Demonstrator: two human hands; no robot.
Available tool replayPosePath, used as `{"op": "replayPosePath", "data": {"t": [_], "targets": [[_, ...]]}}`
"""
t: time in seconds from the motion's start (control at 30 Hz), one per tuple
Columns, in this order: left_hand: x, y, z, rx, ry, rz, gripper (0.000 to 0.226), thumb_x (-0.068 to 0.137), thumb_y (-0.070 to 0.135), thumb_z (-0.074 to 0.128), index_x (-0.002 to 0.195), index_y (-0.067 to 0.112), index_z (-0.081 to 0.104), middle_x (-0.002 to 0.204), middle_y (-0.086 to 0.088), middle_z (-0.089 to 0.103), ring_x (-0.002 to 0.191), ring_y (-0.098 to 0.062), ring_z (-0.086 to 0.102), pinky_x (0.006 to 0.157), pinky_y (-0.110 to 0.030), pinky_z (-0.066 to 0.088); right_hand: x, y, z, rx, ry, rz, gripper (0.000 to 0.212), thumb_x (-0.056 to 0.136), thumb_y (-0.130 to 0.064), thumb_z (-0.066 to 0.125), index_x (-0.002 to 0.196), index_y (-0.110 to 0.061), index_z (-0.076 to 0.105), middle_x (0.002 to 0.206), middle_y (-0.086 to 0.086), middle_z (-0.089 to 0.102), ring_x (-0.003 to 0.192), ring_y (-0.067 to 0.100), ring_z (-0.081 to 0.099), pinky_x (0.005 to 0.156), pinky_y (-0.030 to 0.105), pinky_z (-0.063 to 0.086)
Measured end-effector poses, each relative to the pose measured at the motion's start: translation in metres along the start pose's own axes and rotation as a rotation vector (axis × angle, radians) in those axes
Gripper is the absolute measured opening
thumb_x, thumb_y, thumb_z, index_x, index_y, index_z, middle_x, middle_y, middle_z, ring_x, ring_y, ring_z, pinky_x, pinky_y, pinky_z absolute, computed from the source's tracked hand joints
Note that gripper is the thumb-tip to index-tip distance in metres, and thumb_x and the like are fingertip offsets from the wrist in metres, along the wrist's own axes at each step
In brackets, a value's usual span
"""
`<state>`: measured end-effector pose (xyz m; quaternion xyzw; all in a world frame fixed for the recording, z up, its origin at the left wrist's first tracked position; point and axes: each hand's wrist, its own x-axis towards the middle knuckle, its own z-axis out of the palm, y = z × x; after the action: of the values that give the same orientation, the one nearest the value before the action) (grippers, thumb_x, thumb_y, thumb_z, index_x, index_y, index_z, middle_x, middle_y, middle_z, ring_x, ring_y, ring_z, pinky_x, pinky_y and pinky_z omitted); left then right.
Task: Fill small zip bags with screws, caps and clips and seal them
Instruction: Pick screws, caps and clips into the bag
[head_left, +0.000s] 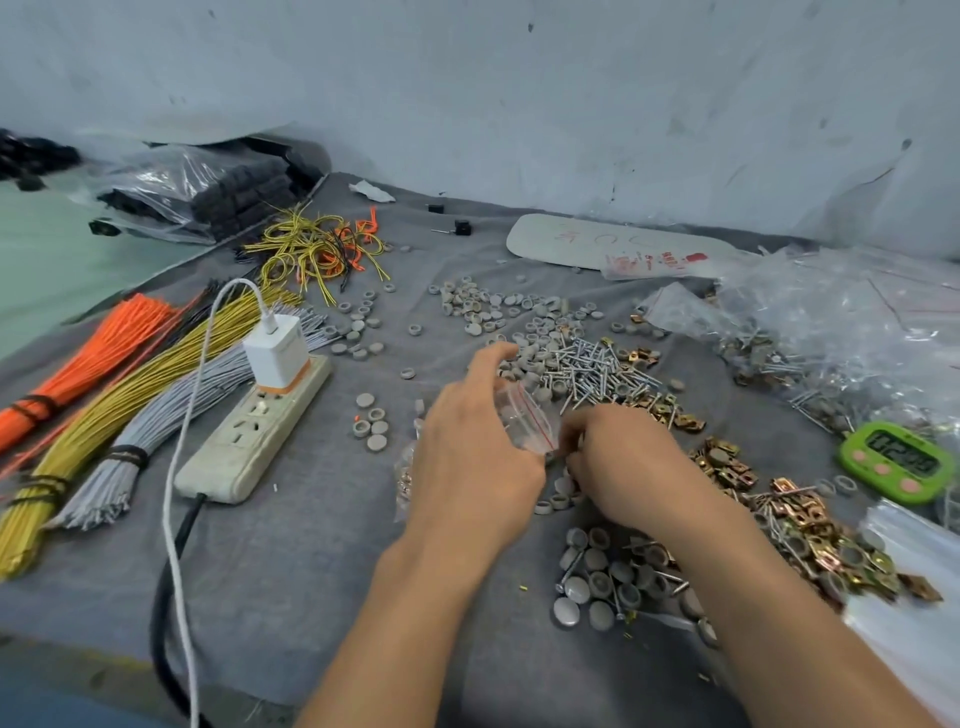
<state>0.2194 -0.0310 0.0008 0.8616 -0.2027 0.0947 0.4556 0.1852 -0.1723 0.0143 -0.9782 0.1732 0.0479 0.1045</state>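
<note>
My left hand (470, 457) holds a small clear zip bag (522, 418) with a red seal line, its mouth turned toward my right hand. My right hand (618, 457) has its fingers curled at the bag's mouth; what they pinch is hidden. A heap of silver screws (587, 366) lies just behind the bag. Grey round caps (602, 582) lie in front of my right hand, and more caps (488, 312) are scattered further back. Brass clips (810, 525) stretch along the right side, mixed with screws.
A white power strip (244, 441) with a charger (275, 353) and white cable lies left. Orange, yellow and grey wire bundles (119, 395) lie at far left. A green timer (898, 460) and piles of clear bags (852, 322) sit right. The grey cloth (311, 571) covers the table.
</note>
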Motion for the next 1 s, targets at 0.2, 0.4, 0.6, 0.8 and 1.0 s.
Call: {"op": "replayPosePath", "data": {"t": [0.2, 0.4, 0.6, 0.8, 1.0], "targets": [[0.002, -0.006, 0.003, -0.028, -0.026, -0.049, 0.078, 0.076, 0.017, 0.078, 0.132, 0.057, 0.041, 0.112, 0.017, 0.064, 0.099, -0.005, 0.056, 0.083, -0.021, 0.037, -0.009, 0.009, 0.001, -0.037, -0.012, -0.031, 0.017, 0.092, -0.012, 0.060, 0.087, -0.028, 0.063, 0.094, 0.001, 0.069, 0.090, 0.023, 0.066, 0.079, 0.035, 0.056], [0.002, -0.006, 0.001, -0.009, -0.022, -0.083, 0.078, 0.074, 0.016, 0.077, 0.129, 0.058, 0.040, 0.114, 0.016, 0.062, 0.096, -0.007, 0.051, 0.081, -0.026, 0.036, -0.016, 0.025, -0.014, 0.212, -0.008, -0.024, 0.025, 0.093, -0.010, 0.068, 0.087, -0.034, 0.072, 0.091, -0.011, 0.071, 0.087, 0.012, 0.068, 0.070, 0.020, 0.050], [0.001, -0.005, 0.004, 0.005, -0.014, -0.099, 0.075, 0.076, 0.018, 0.076, 0.129, 0.059, 0.040, 0.109, 0.019, 0.059, 0.093, -0.007, 0.050, 0.081, -0.026, 0.036, -0.016, 0.038, -0.010, 0.273, 0.056, 0.052, 0.036, 0.093, -0.006, 0.061, 0.108, -0.035, 0.077, 0.106, -0.005, 0.075, 0.080, 0.012, 0.066, 0.073, 0.021, 0.055], [0.002, -0.004, 0.007, 0.011, -0.002, -0.123, 0.077, 0.075, 0.016, 0.076, 0.129, 0.058, 0.041, 0.108, 0.019, 0.058, 0.093, -0.007, 0.048, 0.082, -0.025, 0.035, -0.008, 0.044, -0.007, 0.208, 0.118, 0.109, 0.059, 0.087, 0.000, 0.051, 0.131, -0.037, 0.066, 0.120, 0.006, 0.069, 0.105, 0.030, 0.064, 0.083, 0.039, 0.057], [0.004, -0.005, 0.005, -0.001, -0.014, -0.131, 0.075, 0.076, 0.017, 0.076, 0.128, 0.059, 0.042, 0.115, 0.016, 0.063, 0.100, -0.012, 0.059, 0.081, -0.029, 0.039, -0.011, 0.047, -0.009, 0.297, 0.136, 0.041, 0.021, 0.088, -0.020, 0.068, 0.073, -0.034, 0.072, 0.078, -0.018, 0.071, 0.078, 0.007, 0.067, 0.073, 0.025, 0.056]]}}
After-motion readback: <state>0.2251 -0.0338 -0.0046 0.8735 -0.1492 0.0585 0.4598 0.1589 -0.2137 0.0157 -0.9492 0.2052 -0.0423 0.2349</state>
